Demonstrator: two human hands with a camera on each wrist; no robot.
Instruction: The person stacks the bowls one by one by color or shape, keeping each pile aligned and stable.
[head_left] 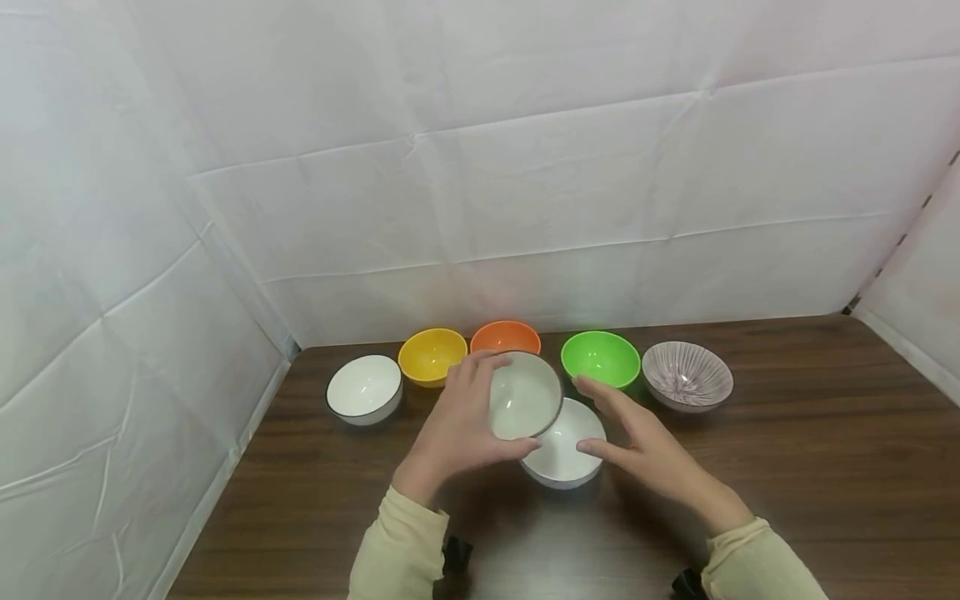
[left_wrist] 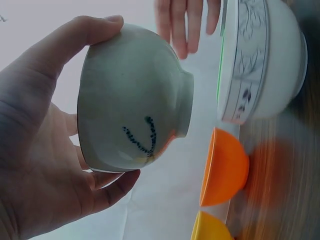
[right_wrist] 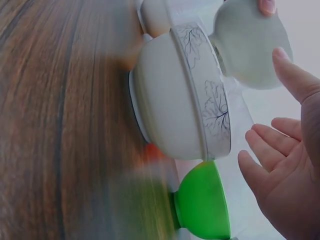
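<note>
My left hand (head_left: 468, 417) grips a pale grey-green bowl (head_left: 527, 396) by its rim, thumb on one side and fingers on the other. A dark sprig pattern marks its outside in the left wrist view. This bowl is held in the air, just above and left of a white bowl (head_left: 564, 446) on the table, whose outer band carries a grey leaf design (right_wrist: 216, 107). My right hand (head_left: 648, 442) is beside the white bowl's right side, fingers apart and holding nothing. Whether the two bowls touch is unclear.
Behind stand a yellow bowl (head_left: 432, 357), an orange bowl (head_left: 506, 336) and a green bowl (head_left: 601, 358). A dark-rimmed white bowl (head_left: 365, 389) is at the left, a striped bowl (head_left: 687, 376) at the right. A white sheet (head_left: 555, 192) hangs behind the brown wooden table (head_left: 810, 450).
</note>
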